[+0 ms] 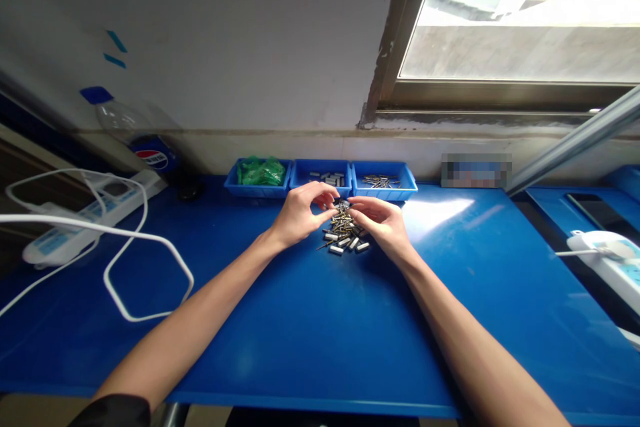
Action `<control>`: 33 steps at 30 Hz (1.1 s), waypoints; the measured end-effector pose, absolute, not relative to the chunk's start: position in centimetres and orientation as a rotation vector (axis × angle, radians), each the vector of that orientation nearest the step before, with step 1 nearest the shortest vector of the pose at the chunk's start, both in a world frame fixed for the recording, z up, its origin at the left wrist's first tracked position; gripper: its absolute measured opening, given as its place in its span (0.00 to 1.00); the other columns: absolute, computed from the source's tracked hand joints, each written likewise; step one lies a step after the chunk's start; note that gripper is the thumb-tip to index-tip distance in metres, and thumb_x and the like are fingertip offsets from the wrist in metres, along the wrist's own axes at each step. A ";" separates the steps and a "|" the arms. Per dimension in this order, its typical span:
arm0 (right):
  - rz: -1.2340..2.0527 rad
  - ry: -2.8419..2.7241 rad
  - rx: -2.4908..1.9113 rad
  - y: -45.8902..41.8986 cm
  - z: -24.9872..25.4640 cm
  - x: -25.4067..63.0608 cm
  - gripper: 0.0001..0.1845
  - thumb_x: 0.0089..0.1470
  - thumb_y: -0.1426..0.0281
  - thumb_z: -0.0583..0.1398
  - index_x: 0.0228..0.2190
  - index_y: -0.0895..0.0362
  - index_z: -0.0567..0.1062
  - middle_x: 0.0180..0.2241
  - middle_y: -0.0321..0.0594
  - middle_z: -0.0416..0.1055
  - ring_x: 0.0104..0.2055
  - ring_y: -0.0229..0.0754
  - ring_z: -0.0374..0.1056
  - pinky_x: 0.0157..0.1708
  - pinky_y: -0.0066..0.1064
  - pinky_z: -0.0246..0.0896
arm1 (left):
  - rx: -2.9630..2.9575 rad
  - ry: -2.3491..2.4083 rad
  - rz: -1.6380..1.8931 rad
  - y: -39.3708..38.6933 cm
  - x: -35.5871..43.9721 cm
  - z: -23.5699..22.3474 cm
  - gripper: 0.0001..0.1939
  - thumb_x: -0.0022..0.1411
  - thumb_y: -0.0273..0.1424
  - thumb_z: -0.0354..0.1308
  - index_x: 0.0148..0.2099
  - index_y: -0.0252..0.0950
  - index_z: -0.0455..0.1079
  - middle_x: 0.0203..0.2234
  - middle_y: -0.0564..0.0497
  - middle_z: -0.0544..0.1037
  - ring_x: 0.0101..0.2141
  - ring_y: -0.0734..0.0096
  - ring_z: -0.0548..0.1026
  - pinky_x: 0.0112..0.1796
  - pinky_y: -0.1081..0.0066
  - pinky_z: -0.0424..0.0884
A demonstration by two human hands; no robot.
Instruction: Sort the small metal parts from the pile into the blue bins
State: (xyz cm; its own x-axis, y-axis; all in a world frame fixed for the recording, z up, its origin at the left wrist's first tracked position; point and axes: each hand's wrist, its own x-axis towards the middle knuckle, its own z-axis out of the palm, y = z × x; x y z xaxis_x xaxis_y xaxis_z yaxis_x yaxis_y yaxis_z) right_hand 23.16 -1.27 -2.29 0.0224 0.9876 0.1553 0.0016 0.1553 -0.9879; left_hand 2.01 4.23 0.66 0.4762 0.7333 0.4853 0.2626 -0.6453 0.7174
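Observation:
A pile of small metal parts (343, 227) lies on the blue table. Thin brass-coloured and dark pins are mixed in it with short silvery cylinders, several of them along its near edge. At the pile's far left side is my left hand (303, 215), its fingers curved and a gap showing between thumb and fingertips. My right hand (382, 221) faces it from the right, thumb and forefinger apart at the pile's edge. I see nothing held in either hand, though the fingertips are small and partly lost against the parts.
Three blue bins stand along the wall: one with green plastic bags (261, 171), one with silvery cylinders (332, 179), one with thin pins (381, 181). On the left are a cola bottle (150, 150), a power strip (95, 217) and a looping white cable (170, 253). Another power strip (613, 263) lies right.

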 end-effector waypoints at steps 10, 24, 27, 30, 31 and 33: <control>1.191 -1.189 -1.096 -1.0 -2.3 23.0 0.17 0.48 0.56 0.74 0.37 0.54 0.87 0.31 0.40 0.83 0.29 0.42 0.74 0.33 0.35 0.71 | 2.251 0.778 1.116 4.0 2.2 0.4 0.09 0.61 0.25 0.68 0.44 0.36 0.76 0.34 0.52 0.81 0.33 0.71 0.79 0.38 0.71 0.77; 0.910 -1.061 -1.117 -0.1 -3.3 24.5 0.32 0.52 0.58 0.71 0.58 0.48 0.77 0.62 0.47 0.73 0.40 0.47 0.78 0.36 0.40 0.74 | 2.413 0.879 0.575 4.5 1.7 -0.7 0.05 0.63 0.24 0.63 0.41 0.37 0.79 0.36 0.51 0.84 0.36 0.67 0.82 0.40 0.70 0.74; 0.918 -1.085 -1.119 -0.2 -3.5 24.3 0.28 0.53 0.58 0.71 0.55 0.48 0.78 0.59 0.47 0.76 0.38 0.46 0.78 0.35 0.39 0.74 | 2.383 0.892 0.610 4.6 1.6 -0.5 0.06 0.63 0.23 0.62 0.39 0.37 0.79 0.35 0.52 0.85 0.36 0.67 0.83 0.40 0.70 0.74; 0.931 -1.111 -1.118 -0.3 -3.4 24.2 0.26 0.54 0.59 0.70 0.54 0.49 0.78 0.57 0.47 0.78 0.36 0.44 0.77 0.34 0.38 0.73 | 2.327 0.934 0.680 4.8 1.3 -0.1 0.06 0.64 0.26 0.62 0.40 0.37 0.80 0.35 0.52 0.86 0.35 0.67 0.83 0.40 0.70 0.75; 0.935 -1.118 -1.120 -0.4 -3.4 24.1 0.25 0.55 0.60 0.70 0.54 0.49 0.78 0.56 0.47 0.78 0.35 0.43 0.77 0.34 0.38 0.73 | 2.303 0.946 0.711 4.8 1.2 0.1 0.06 0.65 0.27 0.62 0.41 0.37 0.81 0.35 0.52 0.86 0.35 0.67 0.83 0.40 0.70 0.75; 0.940 -1.130 -1.125 -0.4 -3.3 24.1 0.23 0.55 0.60 0.70 0.52 0.50 0.79 0.53 0.46 0.80 0.34 0.43 0.76 0.34 0.37 0.73 | 2.257 0.963 0.780 4.9 1.1 0.5 0.06 0.66 0.29 0.61 0.42 0.37 0.81 0.35 0.51 0.86 0.35 0.67 0.83 0.39 0.70 0.75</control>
State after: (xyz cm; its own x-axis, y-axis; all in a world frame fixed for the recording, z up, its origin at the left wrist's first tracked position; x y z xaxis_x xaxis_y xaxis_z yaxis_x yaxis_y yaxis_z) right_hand 24.06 -0.44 -3.25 0.1952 0.9617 0.1923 -0.0146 0.1989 -0.9799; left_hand 1.13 4.88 0.46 0.5730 0.7670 0.2889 0.4420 -0.5860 0.6792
